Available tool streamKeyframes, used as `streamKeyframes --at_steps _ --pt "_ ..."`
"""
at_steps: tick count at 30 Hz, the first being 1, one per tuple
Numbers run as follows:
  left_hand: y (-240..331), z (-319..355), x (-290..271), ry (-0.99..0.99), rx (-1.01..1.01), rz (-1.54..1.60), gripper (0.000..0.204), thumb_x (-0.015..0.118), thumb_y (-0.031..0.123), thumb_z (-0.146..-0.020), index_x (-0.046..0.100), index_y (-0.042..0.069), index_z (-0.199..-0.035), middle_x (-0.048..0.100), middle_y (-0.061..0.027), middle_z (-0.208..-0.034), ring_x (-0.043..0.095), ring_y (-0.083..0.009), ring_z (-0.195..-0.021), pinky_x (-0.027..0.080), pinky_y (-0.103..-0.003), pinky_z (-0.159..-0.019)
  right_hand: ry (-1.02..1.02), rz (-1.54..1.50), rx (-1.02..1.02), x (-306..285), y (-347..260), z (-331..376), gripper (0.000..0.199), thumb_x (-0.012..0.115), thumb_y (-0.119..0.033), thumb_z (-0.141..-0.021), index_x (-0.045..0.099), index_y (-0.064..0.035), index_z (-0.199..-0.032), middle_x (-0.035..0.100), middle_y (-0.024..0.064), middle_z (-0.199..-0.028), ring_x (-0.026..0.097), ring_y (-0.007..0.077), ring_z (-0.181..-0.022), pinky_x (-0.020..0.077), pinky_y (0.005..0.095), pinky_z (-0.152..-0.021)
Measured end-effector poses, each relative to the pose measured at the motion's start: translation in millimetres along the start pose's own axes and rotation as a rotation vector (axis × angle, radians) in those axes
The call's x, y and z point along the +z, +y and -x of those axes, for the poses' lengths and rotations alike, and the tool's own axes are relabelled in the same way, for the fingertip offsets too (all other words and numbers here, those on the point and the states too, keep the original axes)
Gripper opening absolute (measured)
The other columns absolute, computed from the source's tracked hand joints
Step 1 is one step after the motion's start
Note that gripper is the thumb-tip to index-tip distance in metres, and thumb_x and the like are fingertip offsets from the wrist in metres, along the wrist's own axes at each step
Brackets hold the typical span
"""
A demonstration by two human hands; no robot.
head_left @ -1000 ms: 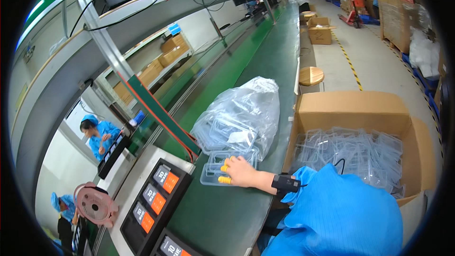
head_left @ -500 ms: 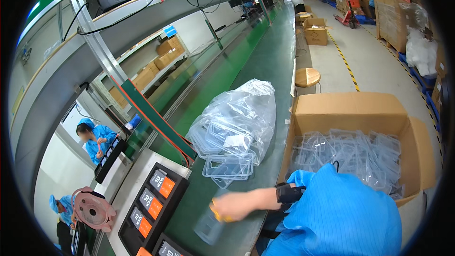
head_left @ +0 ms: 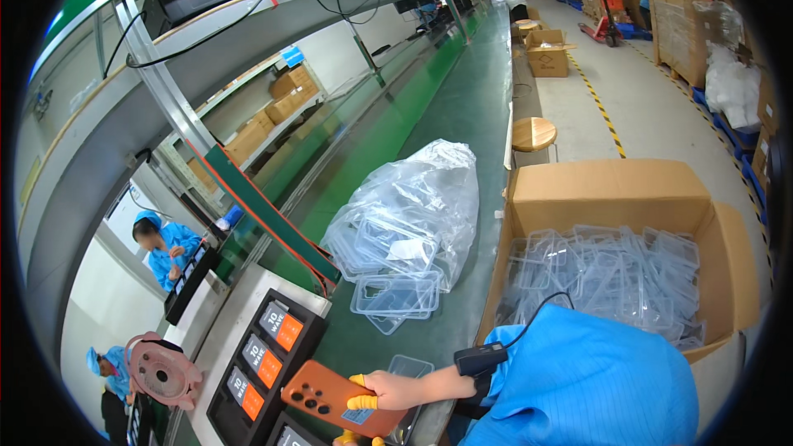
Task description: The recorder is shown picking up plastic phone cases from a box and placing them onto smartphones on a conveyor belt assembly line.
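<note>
My right hand [head_left: 395, 391], with yellow finger covers, is closed on an orange smartphone [head_left: 322, 395]. The phone's back faces up, showing several camera lenses and a pale blue label. Beneath that hand, partly hidden, a clear plastic phone case [head_left: 410, 366] lies on the green belt. Only yellow-covered fingertips of my left hand [head_left: 357, 440] show at the lower edge, near the phone's lower side; its grip is cut off. Left of the phone, a black tray [head_left: 216, 403] carries several dark-and-orange flat items. More clear cases [head_left: 396, 293] lie by a clear plastic bag [head_left: 438, 190].
A cardboard box [head_left: 611, 182] full of clear cases stands at my right beside the belt [head_left: 454, 107]. A second black tray [head_left: 281, 439] is at the lower edge. A pink fan [head_left: 163, 370] and two co-workers in blue are across the belt; a metal post [head_left: 264, 213] rises there.
My right hand was blurred over a clear case on the belt; now it holds the orange phone, which was not in view before. My left fingertips have come into view below.
</note>
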State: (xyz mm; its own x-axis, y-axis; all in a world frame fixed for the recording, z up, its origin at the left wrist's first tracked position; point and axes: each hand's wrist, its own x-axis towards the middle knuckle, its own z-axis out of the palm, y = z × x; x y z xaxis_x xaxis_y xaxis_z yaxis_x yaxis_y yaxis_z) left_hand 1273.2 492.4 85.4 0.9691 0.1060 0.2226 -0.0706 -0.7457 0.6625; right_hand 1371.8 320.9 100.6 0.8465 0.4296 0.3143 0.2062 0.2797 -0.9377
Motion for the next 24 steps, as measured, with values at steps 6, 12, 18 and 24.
streamKeyframes --at_steps 6,12,18,24 --pt "-25 -1 -1 -0.054 0.260 -0.216 0.072 0.073 0.018 -0.058 0.038 -0.003 -0.116 0.044 -0.0223 -0.109 0.040 -0.0363 -0.103 0.032 -0.041 -0.089 -0.554 0.898 -0.772 -32 -19 5 0.017 0.059 -0.019 -0.071 0.050 -0.0044 -0.075 0.049 0.0064 -0.071 0.051 0.0242 -0.069 0.0435 0.0344 -0.054" --pt "13 -10 -8 -0.291 0.292 -0.360 0.090 0.080 0.020 -0.045 0.034 -0.005 -0.119 0.046 -0.0233 -0.109 0.042 -0.0357 -0.103 0.033 -0.039 -0.089 -0.692 1.041 -0.406 -41 1 15 0.032 0.067 -0.020 -0.054 0.052 -0.0002 -0.075 0.046 0.0128 -0.088 0.048 0.0267 -0.082 0.0424 0.0359 -0.066" --pt "19 -8 -2 -0.161 0.178 -0.322 0.092 0.081 0.023 -0.043 0.037 -0.004 -0.118 0.046 -0.0224 -0.107 0.040 -0.0363 -0.103 0.032 -0.041 -0.089 -0.679 1.097 -0.160 -43 26 1 0.073 0.073 -0.031 -0.050 0.043 0.0042 -0.107 0.034 0.0198 -0.116 0.032 0.0340 -0.112 0.0295 0.0478 -0.089" --pt "27 10 -19 0.107 0.171 -0.224 0.072 0.077 0.022 -0.055 0.043 -0.003 -0.113 0.051 -0.0171 -0.101 0.046 -0.0300 -0.098 0.036 -0.039 -0.086 -0.804 0.960 -0.216 -33 16 -16 0.092 0.073 -0.048 -0.046 0.037 -0.0038 -0.118 0.044 0.0184 -0.110 0.037 0.0311 -0.110 0.0241 0.0491 -0.091"
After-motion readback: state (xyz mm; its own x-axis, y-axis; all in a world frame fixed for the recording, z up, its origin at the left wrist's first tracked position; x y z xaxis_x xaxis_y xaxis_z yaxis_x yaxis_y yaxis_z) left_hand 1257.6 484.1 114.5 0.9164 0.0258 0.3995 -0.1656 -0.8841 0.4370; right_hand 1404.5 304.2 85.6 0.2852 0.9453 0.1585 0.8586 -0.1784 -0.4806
